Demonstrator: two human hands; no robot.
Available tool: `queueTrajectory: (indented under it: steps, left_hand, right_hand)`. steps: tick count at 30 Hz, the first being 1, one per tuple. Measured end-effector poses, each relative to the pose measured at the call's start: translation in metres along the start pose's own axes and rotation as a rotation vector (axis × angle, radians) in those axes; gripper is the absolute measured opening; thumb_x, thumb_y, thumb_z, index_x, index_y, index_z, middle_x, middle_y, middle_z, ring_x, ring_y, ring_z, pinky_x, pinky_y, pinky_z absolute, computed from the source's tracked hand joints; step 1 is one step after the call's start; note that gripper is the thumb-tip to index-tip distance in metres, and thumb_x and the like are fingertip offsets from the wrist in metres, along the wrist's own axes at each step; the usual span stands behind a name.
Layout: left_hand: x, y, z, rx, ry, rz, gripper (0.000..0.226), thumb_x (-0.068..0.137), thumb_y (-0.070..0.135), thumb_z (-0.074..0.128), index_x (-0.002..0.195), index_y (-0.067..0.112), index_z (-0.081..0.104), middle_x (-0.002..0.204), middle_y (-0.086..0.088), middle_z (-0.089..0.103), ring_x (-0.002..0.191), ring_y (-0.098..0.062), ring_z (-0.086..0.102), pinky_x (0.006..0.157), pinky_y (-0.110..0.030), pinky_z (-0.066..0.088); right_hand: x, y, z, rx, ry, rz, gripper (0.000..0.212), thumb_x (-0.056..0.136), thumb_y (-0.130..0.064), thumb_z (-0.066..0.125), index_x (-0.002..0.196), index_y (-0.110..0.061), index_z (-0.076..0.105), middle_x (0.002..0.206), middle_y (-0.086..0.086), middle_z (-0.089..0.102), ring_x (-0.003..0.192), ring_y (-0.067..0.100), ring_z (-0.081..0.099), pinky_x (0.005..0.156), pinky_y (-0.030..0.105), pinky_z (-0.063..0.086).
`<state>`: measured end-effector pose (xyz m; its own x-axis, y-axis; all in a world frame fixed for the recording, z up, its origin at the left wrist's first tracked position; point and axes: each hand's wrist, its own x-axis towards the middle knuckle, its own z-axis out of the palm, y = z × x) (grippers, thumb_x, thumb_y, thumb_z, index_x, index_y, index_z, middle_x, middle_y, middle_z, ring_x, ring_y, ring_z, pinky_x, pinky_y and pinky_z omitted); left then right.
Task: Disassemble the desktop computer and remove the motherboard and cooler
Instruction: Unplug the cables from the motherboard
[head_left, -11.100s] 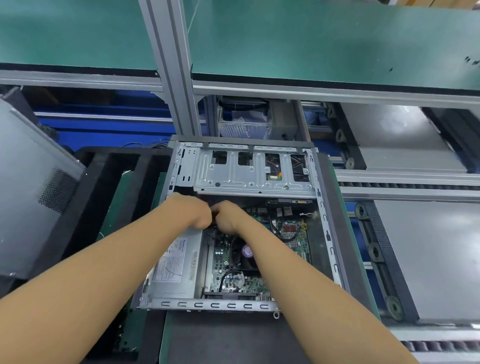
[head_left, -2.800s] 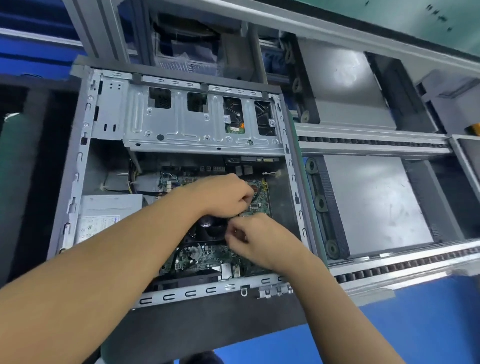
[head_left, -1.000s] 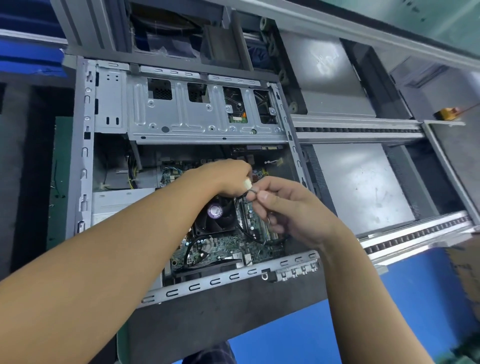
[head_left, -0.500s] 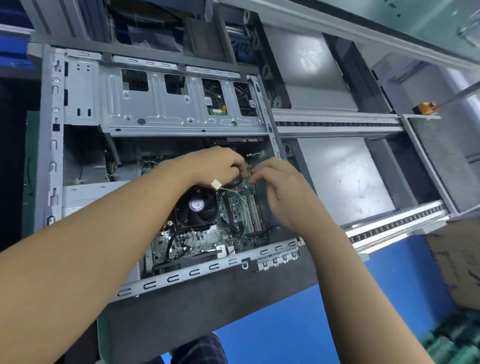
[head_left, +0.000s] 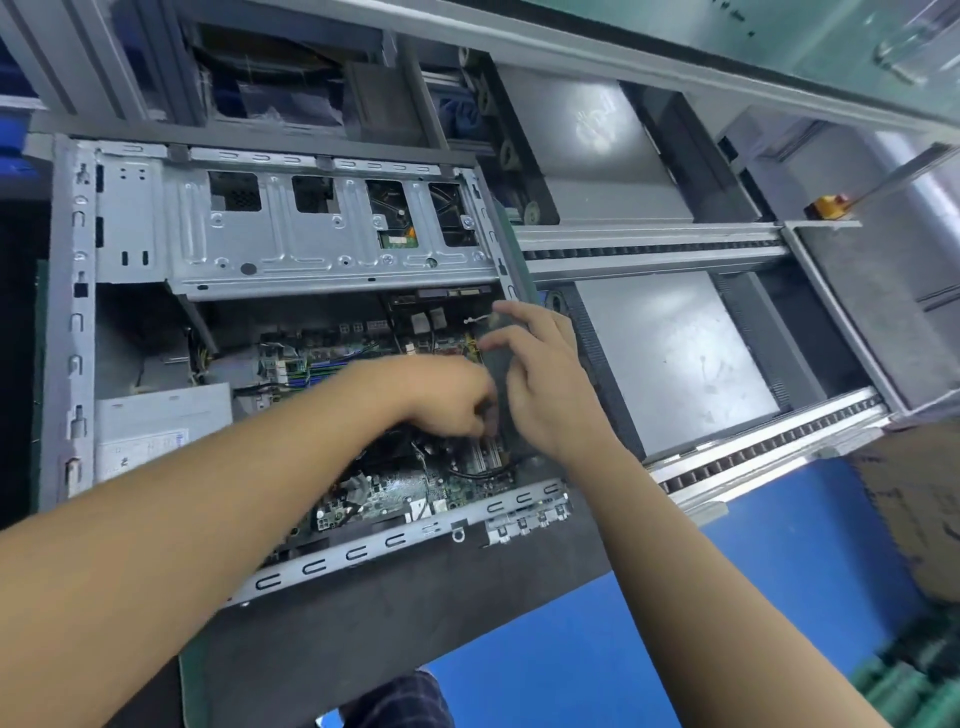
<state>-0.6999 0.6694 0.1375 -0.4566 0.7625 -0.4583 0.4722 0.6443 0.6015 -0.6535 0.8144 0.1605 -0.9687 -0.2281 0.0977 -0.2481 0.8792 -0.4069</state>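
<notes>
Leftmost, open computer case (head_left: 72, 322) lies on its side on a dark mat (head_left: 415, 613). Inside: power supply (head_left: 156, 431) in the near-left corner, drive cage (head_left: 311, 234) across the far end, motherboard (head_left: 395, 488) seated on the case floor. Cooler (head_left: 397, 446) on the board, mostly hidden under the left wrist. Left hand (head_left: 441, 395) has its fingers curled down at the board; blur hides whether they hold anything. Right hand (head_left: 540, 384) is just beside it, fingers loosely spread, nothing held. Conveyor pallet (head_left: 665, 364) lies right of the case.
</notes>
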Motion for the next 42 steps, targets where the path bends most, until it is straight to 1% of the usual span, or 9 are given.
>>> queueTrajectory:
  steps: [3,6,11,15,27,31,33,36,42]
  left_hand:
    - [0.025,0.013,0.024,0.238,-0.129,-0.080,0.032,0.093,0.028,0.062,0.115,0.005,0.062,0.108,-0.011,0.066,0.082,-0.026,0.056,0.076,-0.032,0.046]
    - [0.038,0.011,0.036,0.261,-0.064,0.041,0.046,0.093,0.024,0.064,0.134,0.008,0.051,0.127,-0.013,0.061,0.096,-0.029,0.058,0.078,-0.035,0.045]
    - [0.045,0.001,0.051,0.312,0.203,0.158,0.023,0.087,0.028,0.068,0.104,0.014,0.064,0.100,-0.008,0.069,0.088,-0.031,0.065,0.069,-0.040,0.053]
    - [0.049,-0.001,0.061,0.400,0.400,0.251,0.010,0.089,0.018,0.059,0.092,0.010,0.065,0.088,-0.011,0.070,0.075,-0.033,0.066,0.054,-0.032,0.038]
    - [0.045,-0.003,0.062,0.229,0.348,0.265,0.014,0.082,0.009,0.066,0.094,0.011,0.058,0.087,-0.010,0.068,0.074,-0.030,0.063,0.061,-0.030,0.037]
    - [0.046,-0.001,0.062,0.145,0.346,0.188,0.012,0.087,0.014,0.068,0.098,0.013,0.064,0.090,-0.005,0.070,0.081,-0.027,0.066,0.065,-0.026,0.037]
    - [0.047,0.002,0.062,0.183,0.337,0.148,0.014,0.087,0.017,0.067,0.100,0.013,0.065,0.095,-0.007,0.070,0.085,-0.028,0.066,0.066,-0.028,0.038]
    - [0.047,0.005,0.062,0.279,0.309,0.165,0.012,0.090,0.017,0.063,0.100,0.010,0.063,0.097,-0.011,0.070,0.085,-0.032,0.066,0.065,-0.035,0.047]
    - [0.045,0.004,0.058,0.251,0.298,0.158,0.022,0.091,0.016,0.062,0.111,0.008,0.063,0.107,-0.012,0.068,0.096,-0.033,0.064,0.079,-0.040,0.053]
  right_hand:
    - [0.001,0.002,0.003,-0.027,0.007,-0.008,0.035,0.087,0.010,0.045,0.102,-0.008,0.070,0.131,0.002,0.058,0.129,0.024,0.038,0.107,0.017,0.022]
    - [0.002,0.005,0.006,-0.012,0.021,0.004,0.036,0.086,0.011,0.045,0.099,-0.010,0.071,0.124,-0.002,0.063,0.127,0.022,0.039,0.107,0.011,0.020]
    - [0.003,0.009,0.011,0.010,0.055,-0.008,0.039,0.082,0.014,0.045,0.096,-0.012,0.071,0.113,-0.005,0.067,0.127,0.020,0.039,0.107,0.011,0.023]
    - [0.003,0.010,0.012,0.030,0.038,-0.005,0.042,0.080,0.015,0.043,0.095,-0.013,0.070,0.109,-0.006,0.068,0.129,0.019,0.037,0.107,0.021,0.029]
    - [0.002,0.008,0.008,0.103,0.024,0.044,0.043,0.080,0.016,0.038,0.093,-0.010,0.070,0.105,-0.003,0.069,0.131,0.019,0.037,0.105,0.007,0.021]
    - [0.002,0.008,0.008,0.102,0.009,0.042,0.042,0.081,0.017,0.039,0.093,-0.009,0.070,0.106,-0.002,0.069,0.132,0.020,0.036,0.109,0.018,0.026]
    - [0.002,0.006,0.007,0.104,0.000,0.045,0.041,0.083,0.017,0.039,0.094,-0.009,0.069,0.107,-0.001,0.069,0.132,0.020,0.035,0.110,0.022,0.028]
    - [0.001,0.004,0.006,0.095,-0.003,0.051,0.040,0.084,0.017,0.040,0.094,-0.008,0.069,0.106,-0.001,0.069,0.133,0.021,0.035,0.108,0.017,0.025]
    - [0.001,0.004,0.005,0.113,0.002,0.056,0.041,0.081,0.020,0.039,0.092,-0.006,0.069,0.104,-0.001,0.069,0.132,0.022,0.036,0.105,0.007,0.020]
